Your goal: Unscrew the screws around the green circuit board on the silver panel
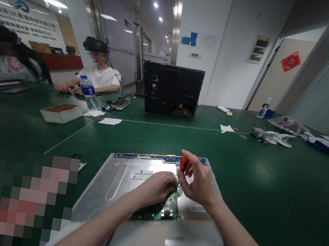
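Right hand grips an orange screwdriver over a circuit board on a metal panel.
Keeping it upright would likely help; the left hand, fingers curled, hides its tip, and whether they pinch anything cannot be told. A black case and box stand well apart, beyond.

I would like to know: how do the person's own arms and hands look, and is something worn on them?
The left grip and the right grip are plain bare hands, without gloves. The left forearm and right forearm are also bare, with no sleeve, watch, cable or marking visible.
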`<state>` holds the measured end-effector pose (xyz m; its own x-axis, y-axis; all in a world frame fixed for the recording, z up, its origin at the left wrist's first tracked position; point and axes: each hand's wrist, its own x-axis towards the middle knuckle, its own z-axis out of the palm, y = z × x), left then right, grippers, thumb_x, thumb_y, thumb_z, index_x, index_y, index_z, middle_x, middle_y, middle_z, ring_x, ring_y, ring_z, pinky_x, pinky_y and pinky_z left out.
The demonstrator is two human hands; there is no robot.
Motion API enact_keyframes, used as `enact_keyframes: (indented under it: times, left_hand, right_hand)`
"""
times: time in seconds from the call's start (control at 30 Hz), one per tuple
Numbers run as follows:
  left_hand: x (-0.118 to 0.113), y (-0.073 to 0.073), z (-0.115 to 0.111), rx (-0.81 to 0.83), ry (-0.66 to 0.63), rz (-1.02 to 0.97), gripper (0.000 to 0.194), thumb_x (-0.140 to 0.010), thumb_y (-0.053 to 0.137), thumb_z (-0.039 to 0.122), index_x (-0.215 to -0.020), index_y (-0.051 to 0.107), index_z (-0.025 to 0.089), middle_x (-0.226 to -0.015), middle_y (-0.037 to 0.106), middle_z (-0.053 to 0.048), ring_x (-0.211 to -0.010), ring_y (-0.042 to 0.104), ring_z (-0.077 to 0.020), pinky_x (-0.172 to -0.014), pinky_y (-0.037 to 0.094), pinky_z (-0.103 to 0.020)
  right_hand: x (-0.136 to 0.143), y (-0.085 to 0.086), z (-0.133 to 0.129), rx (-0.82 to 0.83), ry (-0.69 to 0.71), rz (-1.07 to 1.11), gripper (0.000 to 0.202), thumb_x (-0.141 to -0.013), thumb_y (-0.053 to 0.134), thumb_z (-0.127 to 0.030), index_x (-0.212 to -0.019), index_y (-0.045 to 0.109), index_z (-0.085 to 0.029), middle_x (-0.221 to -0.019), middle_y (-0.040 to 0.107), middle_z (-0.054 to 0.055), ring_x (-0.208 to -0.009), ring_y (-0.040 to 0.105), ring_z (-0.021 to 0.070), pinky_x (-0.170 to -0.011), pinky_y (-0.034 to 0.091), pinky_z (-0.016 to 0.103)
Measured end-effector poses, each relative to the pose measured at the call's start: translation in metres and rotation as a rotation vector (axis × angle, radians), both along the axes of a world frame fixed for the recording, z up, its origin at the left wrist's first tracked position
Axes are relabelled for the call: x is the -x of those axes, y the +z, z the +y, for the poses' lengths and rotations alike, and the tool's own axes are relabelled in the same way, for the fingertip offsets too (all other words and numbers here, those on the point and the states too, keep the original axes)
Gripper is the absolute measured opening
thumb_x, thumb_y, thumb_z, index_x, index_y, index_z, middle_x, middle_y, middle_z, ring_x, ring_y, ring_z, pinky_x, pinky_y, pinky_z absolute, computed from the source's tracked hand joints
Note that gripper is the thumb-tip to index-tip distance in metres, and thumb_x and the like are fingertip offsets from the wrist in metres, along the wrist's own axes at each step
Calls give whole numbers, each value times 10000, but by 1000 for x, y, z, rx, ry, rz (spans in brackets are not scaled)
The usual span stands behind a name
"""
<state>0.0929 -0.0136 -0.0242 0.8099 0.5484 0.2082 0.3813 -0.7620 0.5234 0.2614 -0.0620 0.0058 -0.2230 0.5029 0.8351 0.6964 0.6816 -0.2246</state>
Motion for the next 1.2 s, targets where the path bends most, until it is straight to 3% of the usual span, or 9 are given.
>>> enact_keyframes:
  times: [0.57,0.9,1.2]
  left_hand:
    - [0,-2,1,-4,10,14,183,-782,535,54,-837,681,152,-850,698,-56,-791,637,-197,-732,480,-281]
    - [1,-2,1,-2,-10,3,176,-826,535,100,-884,689,162,-886,701,-63,-836,643,-202,-776,483,-298]
    - [0,-1,1,16,-2,-12,209,-771,544,28,-867,688,145,-887,710,-65,-829,648,-204,-760,483,-285]
  right_hand:
    - [1,0,2,-58,-32,6,407,-908,499,-227,-1296,375,-217,-768,575,-19,-524,502,98,-478,414,217]
    - [-1,-1,0,7,-2,6,534,-858,473,-151,-1364,314,-208,-841,611,13,-550,532,107,-481,454,228]
    - [0,-1,1,-30,-37,21,476,-857,510,-167,-1305,361,-229,-800,571,-15,-525,493,92,-474,428,209]
